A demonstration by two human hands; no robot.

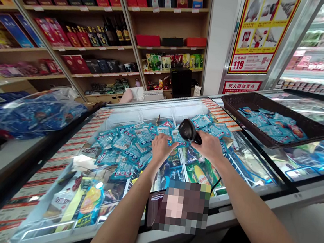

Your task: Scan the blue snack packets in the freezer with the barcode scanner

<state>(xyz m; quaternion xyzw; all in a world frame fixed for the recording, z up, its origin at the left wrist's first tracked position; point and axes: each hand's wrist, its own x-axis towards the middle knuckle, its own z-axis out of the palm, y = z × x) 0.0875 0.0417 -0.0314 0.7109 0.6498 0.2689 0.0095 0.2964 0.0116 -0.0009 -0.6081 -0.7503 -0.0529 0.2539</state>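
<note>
My right hand is wrapped around the handle of a black handheld barcode scanner, whose head points left over the packets. A dark cable hangs below that hand. Close by on the left, my left hand reaches over the small blue packets, its thumb apart from the fingers. Its fingertips are at a blue packet with a printed label in front of the scanner; whether they touch it, I cannot tell. Many similar packets lie spread in overlapping piles on the glass top of a chest freezer.
A brown woven tray with more blue packets sits at right on the freezer. On the left counter lies a clear plastic bag of blue packages. A dark screen, partly pixelated, is near the front edge. Stocked shelves stand behind.
</note>
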